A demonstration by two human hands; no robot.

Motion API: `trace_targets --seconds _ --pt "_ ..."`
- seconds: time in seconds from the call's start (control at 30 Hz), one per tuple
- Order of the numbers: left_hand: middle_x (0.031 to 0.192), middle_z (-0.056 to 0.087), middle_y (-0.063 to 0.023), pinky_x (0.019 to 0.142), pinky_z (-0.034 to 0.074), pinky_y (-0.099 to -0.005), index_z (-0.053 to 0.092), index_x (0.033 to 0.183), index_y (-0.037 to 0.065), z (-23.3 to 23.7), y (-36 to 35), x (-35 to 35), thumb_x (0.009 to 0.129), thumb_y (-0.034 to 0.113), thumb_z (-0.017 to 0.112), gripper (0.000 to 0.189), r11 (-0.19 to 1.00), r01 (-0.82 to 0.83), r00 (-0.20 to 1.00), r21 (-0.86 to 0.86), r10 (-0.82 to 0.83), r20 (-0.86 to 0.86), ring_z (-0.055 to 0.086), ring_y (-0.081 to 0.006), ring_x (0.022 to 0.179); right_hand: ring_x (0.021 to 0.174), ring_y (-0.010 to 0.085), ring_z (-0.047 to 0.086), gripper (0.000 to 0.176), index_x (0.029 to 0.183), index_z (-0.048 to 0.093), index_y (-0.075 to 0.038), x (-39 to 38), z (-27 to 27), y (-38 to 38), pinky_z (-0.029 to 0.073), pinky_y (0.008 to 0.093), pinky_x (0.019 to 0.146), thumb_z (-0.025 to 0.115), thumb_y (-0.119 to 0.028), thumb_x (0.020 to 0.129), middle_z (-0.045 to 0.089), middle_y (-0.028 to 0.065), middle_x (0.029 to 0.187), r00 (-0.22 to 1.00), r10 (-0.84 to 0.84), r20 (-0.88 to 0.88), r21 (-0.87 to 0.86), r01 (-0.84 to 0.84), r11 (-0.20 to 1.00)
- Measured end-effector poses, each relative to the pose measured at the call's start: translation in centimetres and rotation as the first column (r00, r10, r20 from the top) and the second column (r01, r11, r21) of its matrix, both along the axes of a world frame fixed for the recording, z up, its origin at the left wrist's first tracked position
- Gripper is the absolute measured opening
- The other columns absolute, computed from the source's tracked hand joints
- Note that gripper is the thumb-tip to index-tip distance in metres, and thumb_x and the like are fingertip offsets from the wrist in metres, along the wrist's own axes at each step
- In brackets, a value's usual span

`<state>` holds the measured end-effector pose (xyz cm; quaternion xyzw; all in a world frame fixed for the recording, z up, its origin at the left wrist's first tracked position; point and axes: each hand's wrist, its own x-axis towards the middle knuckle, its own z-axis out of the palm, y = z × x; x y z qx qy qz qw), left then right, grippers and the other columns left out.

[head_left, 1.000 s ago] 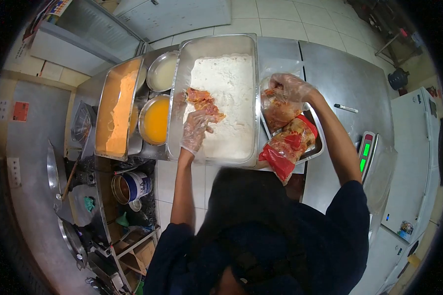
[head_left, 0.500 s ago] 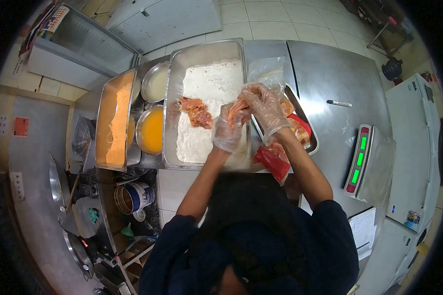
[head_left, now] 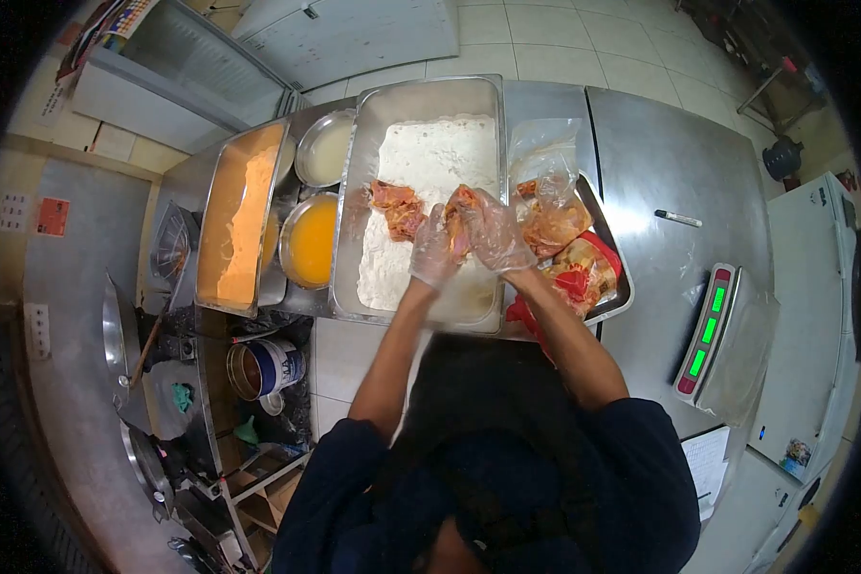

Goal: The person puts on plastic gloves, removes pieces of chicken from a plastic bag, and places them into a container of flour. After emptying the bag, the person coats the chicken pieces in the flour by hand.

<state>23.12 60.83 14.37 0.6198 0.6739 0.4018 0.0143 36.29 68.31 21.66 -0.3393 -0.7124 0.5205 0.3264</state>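
Both hands wear clear plastic gloves and meet over the right side of a deep steel tray of white flour. Between them is a piece of raw, reddish marinated meat. My left hand grips its left side, fingers closed. My right hand is closed on its right side. More raw meat lies on the flour, just left of my left hand. Beside my right forearm, clear bags of marinated meat rest in a shallow metal tray; one has red printing.
Left of the flour stand a bowl of orange-yellow liquid, a bowl of pale liquid and a tray of orange powder. On the right are a marker and a digital scale. A pan sits at lower left.
Both hands have moved left, further over the flour, with the meat between them. My right hand has come down from above the meat to its side. The view has shifted slightly.
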Motion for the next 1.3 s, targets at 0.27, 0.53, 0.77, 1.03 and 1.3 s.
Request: trace_targets --seconds 0.27,0.53,0.77,1.03,1.3 --pt "0.085 0.059 -0.0203 0.071 0.044 -0.0429 0.055 0.098 -0.003 4.9 0.5 0.2 0.095 0.020 0.040 0.027 0.985 -0.069 0.961 -0.161 0.109 0.254 0.057 -0.0375 0.080 0.083 0.0337 0.062 0.024 0.104 0.060 -0.002 0.6 -1.0 1.5 0.050 0.0421 0.071 0.052 -0.017 0.087 0.062 0.0204 0.096 0.930 0.085 0.357 0.521 -0.274 0.808" --pt "0.072 0.056 -0.0181 0.064 0.042 -0.0404 0.055 0.086 -0.002 5.4 0.8 2.2 0.097 0.026 0.041 0.033 0.990 -0.130 0.913 0.049 0.101 0.395 0.055 -0.0309 0.067 0.067 0.0350 0.059 0.018 0.094 0.060 -0.001 -0.2 1.5 -1.9 0.046 0.0462 0.061 0.055 -0.017 0.085 0.059 0.0183 0.078 0.954 -0.127 0.272 0.690 -0.101 0.717" --pt "0.064 0.052 -0.0200 0.057 0.039 -0.0425 0.051 0.077 -0.002 6.5 0.5 1.0 0.095 0.022 0.044 0.031 0.981 -0.185 0.899 -0.061 0.194 0.393 0.051 -0.0350 0.059 0.060 0.0391 0.055 0.042 0.078 0.055 0.004 -2.2 1.9 -3.4 0.042 0.0461 0.058 0.045 -0.033 0.095 0.052 0.0235 0.064 0.976 -0.216 -0.015 0.331 0.208 0.920" --pt "0.060 0.047 -0.0177 0.053 0.039 -0.0419 0.052 0.074 -0.001 7.2 0.3 -1.6 0.091 0.012 0.045 0.022 0.990 -0.045 0.936 0.132 -0.005 0.352 0.050 -0.0358 0.056 0.049 0.0123 0.045 0.051 0.060 0.054 -0.009 -6.5 -0.8 -0.6 0.039 0.0316 0.047 0.051 -0.049 0.092 0.047 0.0009 0.052 0.965 -0.197 -0.173 -0.462 0.097 0.882" --pt "0.068 0.053 -0.0158 0.049 0.039 -0.0417 0.052 0.078 0.002 5.1 0.1 -5.4 0.087 0.009 0.049 0.012 0.932 0.113 0.992 0.344 -0.128 0.021 0.054 -0.0315 0.056 0.043 0.0109 0.045 0.043 0.061 0.046 -0.016 -9.7 1.4 -1.3 0.039 0.0253 0.042 0.051 -0.045 0.093 0.047 0.0006 0.051 0.833 -0.299 -0.465 -0.879 -0.395 0.268"
